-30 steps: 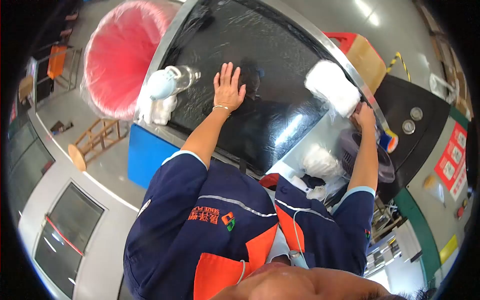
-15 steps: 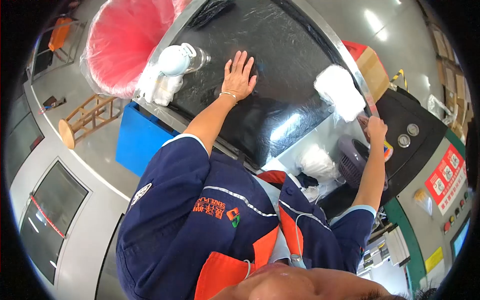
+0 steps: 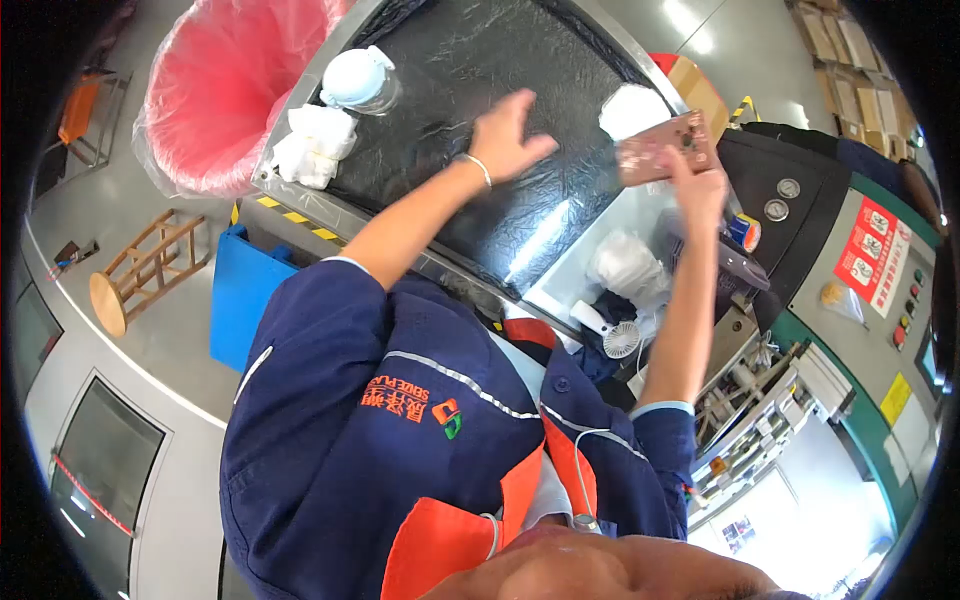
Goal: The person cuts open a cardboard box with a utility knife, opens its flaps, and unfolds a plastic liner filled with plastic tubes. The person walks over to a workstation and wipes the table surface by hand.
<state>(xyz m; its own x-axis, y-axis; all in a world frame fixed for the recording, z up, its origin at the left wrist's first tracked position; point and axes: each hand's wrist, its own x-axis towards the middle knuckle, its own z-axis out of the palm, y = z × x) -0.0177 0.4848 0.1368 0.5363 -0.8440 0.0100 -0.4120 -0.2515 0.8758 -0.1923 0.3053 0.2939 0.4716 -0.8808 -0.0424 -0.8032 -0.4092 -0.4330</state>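
My left hand, with a bracelet at the wrist, is over the black film-covered tabletop. It holds nothing; the thumb stands apart from the slightly blurred fingers. In my right hand is a pinkish-brown phone, its camera side showing, over the table's right side. A white bundle lies just behind the phone and is partly covered by it. At the table's left side are a clear bottle with a pale blue lid and crumpled white material.
A pink plastic-lined bin stands left of the table, near a blue container and a wooden stool. White plastic and a small white fan are near my right arm. A control panel is at the right.
My right hand has come up from the table's right edge and the phone now shows in it. My left hand has shifted right, its thumb spread wider. The view has turned slightly.
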